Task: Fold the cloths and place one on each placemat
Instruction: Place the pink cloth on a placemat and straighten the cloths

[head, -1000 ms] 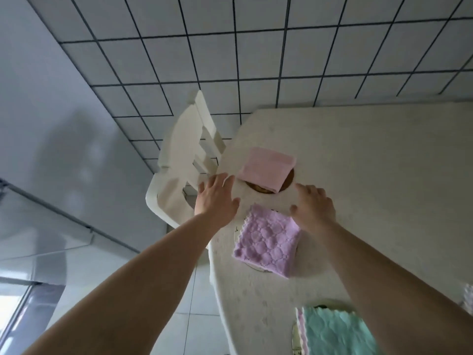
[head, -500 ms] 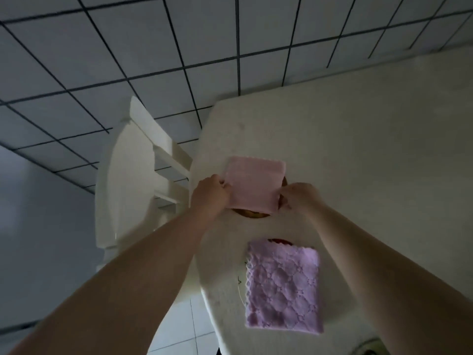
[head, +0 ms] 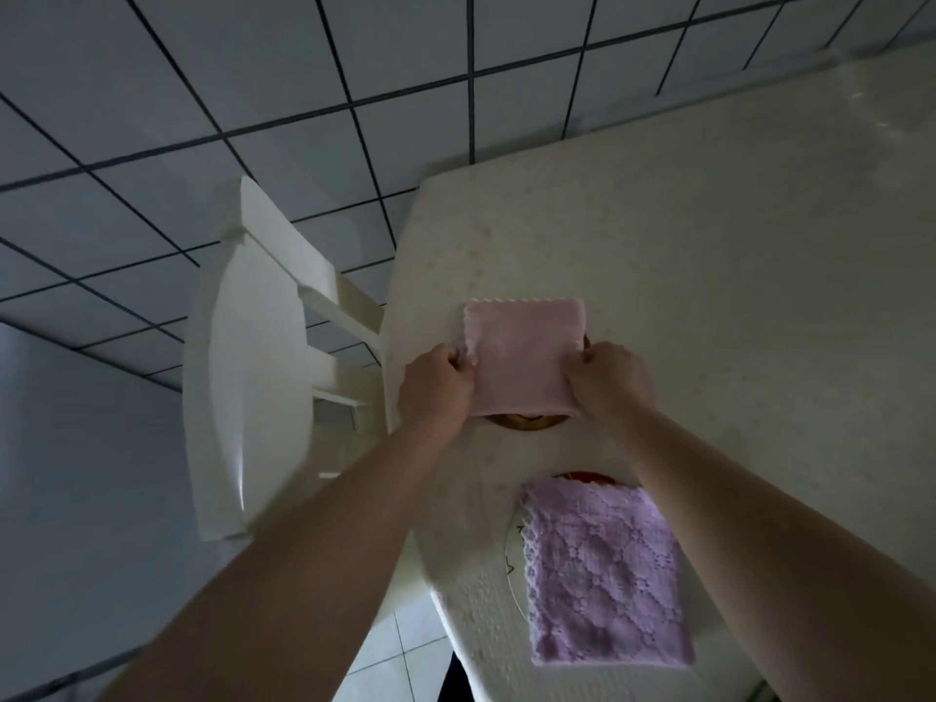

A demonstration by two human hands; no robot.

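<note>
Two hands are being held at the sides of one folded pink cloth [head: 524, 359] on the worktop [head: 709, 276]. Farthest left of the fingers, a white chair [head: 243, 377] is being shown beside the worktop's edge, over a tiled floor [head: 152, 119]. The left hand [head: 436, 385] is being kept at the cloth's left edge, its fingers [head: 458, 359] curled and pinching that edge. Between the two sets of fingers, the pink cloth is being held flat over a brown placemat [head: 519, 422], of which only a sliver is being seen just below the cloth. The right hand [head: 610, 380] is being kept at the cloth's right edge, its fingers [head: 582, 358] curled and pinching there. Nearer than the right fingers, a folded lilac cloth [head: 605, 575] is being seen lying on a second placemat [head: 585, 476], untouched.
</note>
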